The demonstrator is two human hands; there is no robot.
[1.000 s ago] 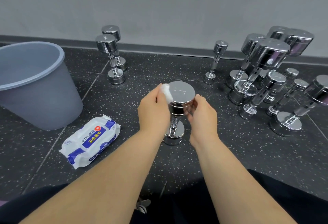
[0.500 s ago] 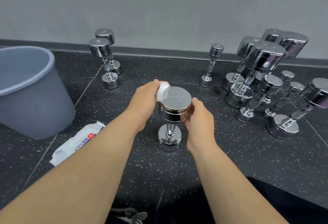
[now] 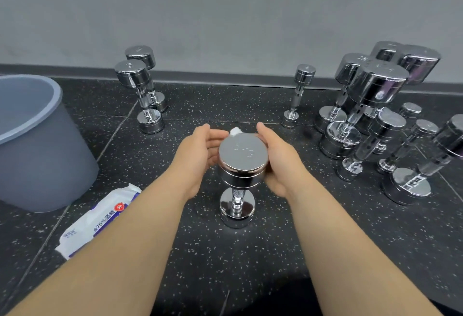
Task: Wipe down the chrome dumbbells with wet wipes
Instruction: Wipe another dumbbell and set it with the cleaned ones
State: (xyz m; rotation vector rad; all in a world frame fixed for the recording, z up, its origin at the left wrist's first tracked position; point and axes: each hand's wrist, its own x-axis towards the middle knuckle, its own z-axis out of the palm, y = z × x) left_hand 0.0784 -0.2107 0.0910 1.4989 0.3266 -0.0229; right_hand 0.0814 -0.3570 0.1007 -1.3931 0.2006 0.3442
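One chrome dumbbell (image 3: 243,157), upright, gleaming, stamped top

The wipes pack (image 3: 100,218) is showing "75%" in blue, next to Chinese characters. The dumbbell (image 3: 243,152) top is carrying engraved numbers, too blurred to read.

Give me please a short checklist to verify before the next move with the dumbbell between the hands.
1. Dumbbell stands upright on the floor: ok.
2. Left hand and right hand cup its upper head: ok.
3. Wet wipe sits at the head's far edge: ok; which hand holds it: cannot tell.
4. Handle and lower head already wiped: cannot tell.
5. Wipes pack lies close by the left forearm: ok.
6. Bucket stands at the left, likely for used wipes: ok.
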